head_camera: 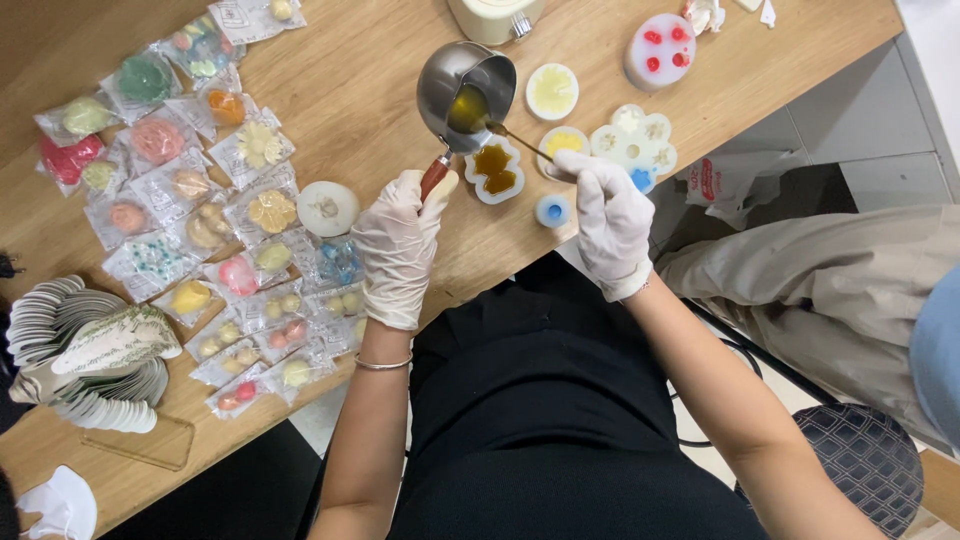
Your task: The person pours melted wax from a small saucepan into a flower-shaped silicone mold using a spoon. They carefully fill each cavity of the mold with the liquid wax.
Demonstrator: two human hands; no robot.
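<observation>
My left hand [398, 243], in a white glove, grips the red handle of a small steel pot [463, 92] tilted over the table, with amber liquid inside. My right hand [607, 215], also gloved, holds a thin stick [513, 135] whose tip reaches into the pot's liquid. Just below the pot sits a white mould [493, 170] filled with dark amber liquid. A small blue-centred round mould [551, 210] lies by my right hand.
Many clear bags of coloured shaped pieces [200, 200] cover the wooden table's left part. Round white moulds [552, 91], a flower-shaped mould [635, 145] and a red-filled mould [659, 50] lie at the back. A stack of round paper tags [85, 350] sits at the left edge. Another person's trouser leg [830, 280] is at right.
</observation>
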